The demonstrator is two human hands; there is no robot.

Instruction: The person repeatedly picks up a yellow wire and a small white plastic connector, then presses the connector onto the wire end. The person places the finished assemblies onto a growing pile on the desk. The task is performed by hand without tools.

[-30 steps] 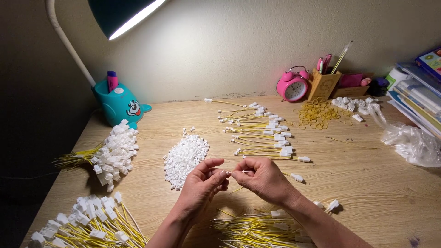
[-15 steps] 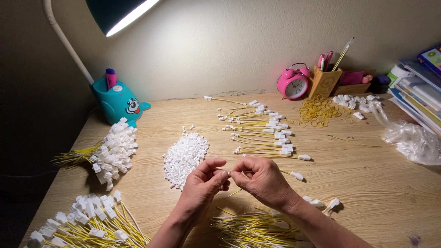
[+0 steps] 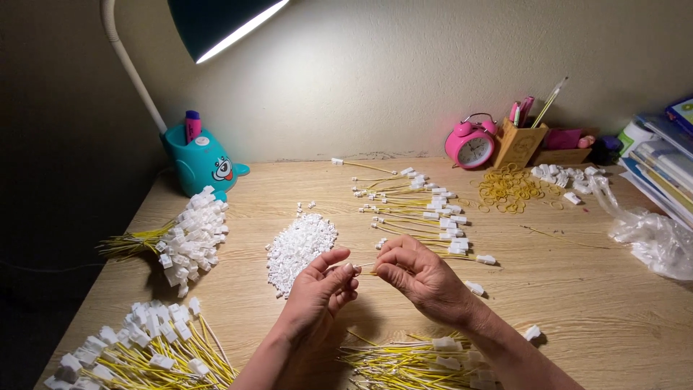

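My left hand (image 3: pixel 317 292) and my right hand (image 3: pixel 422 278) meet above the wooden desk (image 3: pixel 577 303), fingertips pinched together on a thin yellow wire (image 3: pixel 365 265) between them. A small white connector seems to sit at the left fingertips, too small to be sure. A heap of loose white connectors (image 3: pixel 299 245) lies just left of the hands. Finished wires with white connectors (image 3: pixel 426 209) are spread behind them. A pile of yellow wires (image 3: pixel 411 361) lies under my forearms.
Two bundles of yellow wires with white connectors lie at the left (image 3: pixel 184 242) and front left (image 3: pixel 144 350). A teal lamp base (image 3: pixel 202 162), pink alarm clock (image 3: pixel 471 144), pencil holder (image 3: pixel 520 141), rubber bands (image 3: pixel 509 188), clear plastic bag (image 3: pixel 650 231) and stacked books (image 3: pixel 668 155) line the back and right.
Both hands have stayed together at the same spot, with only slight finger movement on the wire.
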